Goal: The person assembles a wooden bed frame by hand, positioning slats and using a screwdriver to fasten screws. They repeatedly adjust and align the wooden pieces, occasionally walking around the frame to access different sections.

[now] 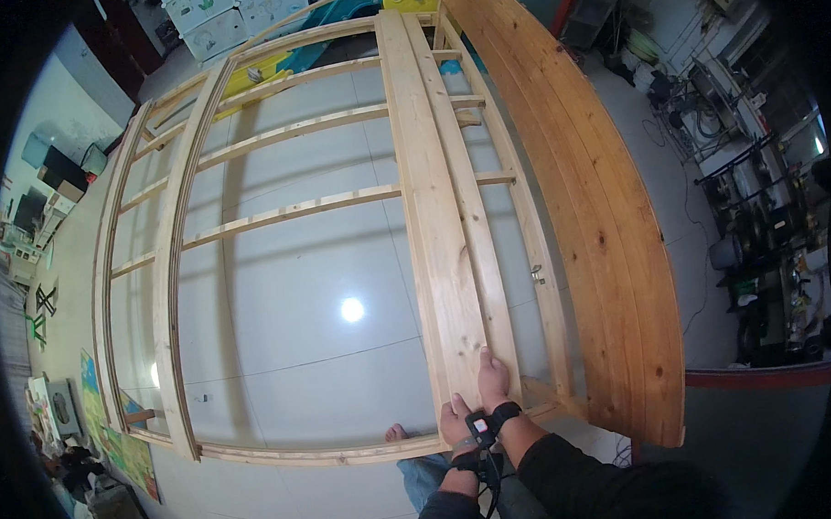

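A wide pale wooden plank (431,186) runs from the far rail to the near rail of a wooden bed frame (303,458). My left hand (456,423) is closed on its near end, thumb on top and fingers hidden below. Slightly farther and to the right, my right hand (495,376) grips the plank's right edge near the same end, its thumb also uppermost. Another pale plank (477,234) lies along that right side, close to my right hand. Straps with a small device circle both wrists.
An orange-brown panel (597,226) rises along the frame's right side. More planks (166,268) lie at the left, and several crossbars (295,209) span the frame. Beyond are a teal slide (343,10) and white drawers (208,24). Cluttered shelves (752,193) stand at right; my bare foot (396,432) shows below.
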A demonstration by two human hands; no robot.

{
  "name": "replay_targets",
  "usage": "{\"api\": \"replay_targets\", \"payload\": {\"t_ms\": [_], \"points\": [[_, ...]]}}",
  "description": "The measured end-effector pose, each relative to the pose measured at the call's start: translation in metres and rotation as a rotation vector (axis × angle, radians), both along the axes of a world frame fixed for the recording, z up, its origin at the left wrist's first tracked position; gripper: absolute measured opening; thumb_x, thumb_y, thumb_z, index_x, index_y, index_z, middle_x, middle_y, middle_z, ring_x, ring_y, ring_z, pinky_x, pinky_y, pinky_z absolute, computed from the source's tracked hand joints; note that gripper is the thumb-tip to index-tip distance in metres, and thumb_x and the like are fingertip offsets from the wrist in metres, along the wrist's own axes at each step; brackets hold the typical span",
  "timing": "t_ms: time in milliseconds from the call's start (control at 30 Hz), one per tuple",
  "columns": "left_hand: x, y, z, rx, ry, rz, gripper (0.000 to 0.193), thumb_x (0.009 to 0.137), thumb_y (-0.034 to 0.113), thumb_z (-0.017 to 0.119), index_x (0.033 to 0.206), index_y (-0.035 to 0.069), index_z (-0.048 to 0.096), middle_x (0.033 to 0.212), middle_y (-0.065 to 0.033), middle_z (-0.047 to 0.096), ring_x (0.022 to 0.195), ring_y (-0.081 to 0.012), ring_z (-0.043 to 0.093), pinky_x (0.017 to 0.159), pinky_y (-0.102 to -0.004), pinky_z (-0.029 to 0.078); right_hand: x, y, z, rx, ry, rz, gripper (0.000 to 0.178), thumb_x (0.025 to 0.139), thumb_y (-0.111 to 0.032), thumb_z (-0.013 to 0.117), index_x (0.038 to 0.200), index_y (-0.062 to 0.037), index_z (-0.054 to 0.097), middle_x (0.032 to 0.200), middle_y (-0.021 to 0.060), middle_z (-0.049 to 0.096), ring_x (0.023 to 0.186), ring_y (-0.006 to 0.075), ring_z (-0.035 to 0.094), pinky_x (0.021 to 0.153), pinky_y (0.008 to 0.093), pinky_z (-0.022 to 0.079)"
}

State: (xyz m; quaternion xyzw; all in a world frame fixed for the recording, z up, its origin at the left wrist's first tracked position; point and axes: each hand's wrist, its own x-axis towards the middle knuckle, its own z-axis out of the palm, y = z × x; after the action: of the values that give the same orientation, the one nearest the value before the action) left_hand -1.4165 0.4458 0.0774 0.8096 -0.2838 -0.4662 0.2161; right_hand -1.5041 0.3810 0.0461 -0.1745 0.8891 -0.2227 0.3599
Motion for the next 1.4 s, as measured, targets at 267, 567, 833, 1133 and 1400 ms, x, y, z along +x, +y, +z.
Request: {"api": "replay_targets", "payload": {"t_ms": [267,567,833,1133,1400], "points": [[0.003,0.004,-0.027,-0.020,0.058,0.055,0.046,0.091,0.039,0.045,0.072,-0.002,0.054,0.060,-0.0163,0.054,0.054,-0.0277,0.048,0.057,-0.0398,0.041,-0.010,0.010,-0.028,-0.031,-0.002,0.119,0.058,0.088,-0.052,0.041,0.084,0.0028,0.060,0.087,0.0246,0.060,0.085,0.0404,0.058,0.076,0.0461,0.043],[-0.008,0.007,-0.050,-0.109,0.019,0.292,0.033,0.083,0.029,0.063,0.084,-0.003,0.054,0.072,-0.0117,0.057,0.065,-0.0204,0.051,0.065,-0.0337,0.044,-0.108,0.031,-0.076,0.107,-0.301,0.047,0.065,0.081,-0.051,0.058,0.113,0.0057,0.051,0.107,0.0223,0.056,0.097,0.0324,0.055,0.082,0.0396,0.043],[-0.023,0.016,-0.032,-0.104,-0.326,0.139,0.058,0.068,0.000,0.065,0.120,-0.004,0.042,0.115,-0.0247,0.047,0.109,-0.0376,0.045,0.096,-0.0433,0.033,-0.148,0.046,-0.066,0.041,0.089,0.126,0.072,0.088,-0.060,0.033,0.091,0.0059,0.062,0.090,0.0261,0.061,0.085,0.0436,0.056,0.077,0.0480,0.041],[0.037,0.021,-0.065,-0.116,-0.159,-0.055,0.058,0.067,0.012,0.066,0.119,-0.003,0.045,0.114,-0.0227,0.050,0.111,-0.0365,0.045,0.096,-0.0409,0.037,-0.132,0.056,0.103,-0.036,0.170,0.010,0.067,0.091,-0.055,0.032,0.097,0.0039,0.062,0.094,0.0248,0.061,0.088,0.0373,0.056,0.080,0.0413,0.041],[0.194,0.091,0.029,0.003,0.063,-0.317,0.057,0.071,0.027,0.069,0.119,0.002,0.051,0.111,-0.0174,0.057,0.103,-0.0296,0.055,0.090,-0.0385,0.043,-0.085,0.095,0.177,-0.074,0.088,-0.071,0.068,0.090,-0.054,0.037,0.106,0.0094,0.058,0.109,0.0254,0.058,0.104,0.0355,0.054,0.089,0.0399,0.039]]}}
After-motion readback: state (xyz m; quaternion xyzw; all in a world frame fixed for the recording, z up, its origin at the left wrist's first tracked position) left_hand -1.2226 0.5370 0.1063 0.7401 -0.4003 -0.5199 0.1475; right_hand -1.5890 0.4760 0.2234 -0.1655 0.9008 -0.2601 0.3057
